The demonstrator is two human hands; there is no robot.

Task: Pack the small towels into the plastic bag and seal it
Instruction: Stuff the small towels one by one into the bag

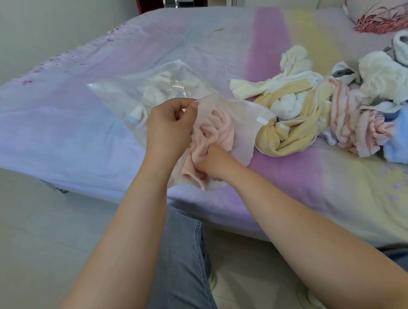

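A clear plastic bag (117,92) lies on the bed with white towels (154,89) inside it. My left hand (168,127) pinches the upper lip of the bag's mouth and holds it up. A pink towel (220,128) sits halfway in the mouth. My right hand (213,164) grips the near end of that pink towel at the bag's opening. A white slider tab (262,120) shows on the right corner of the mouth.
A heap of loose small towels (312,113) in white, yellow, pink stripes and blue lies to the right on the pastel bedsheet (58,127). A floral pillow (383,7) sits at the far right. My knee in jeans (181,259) is below the bed edge.
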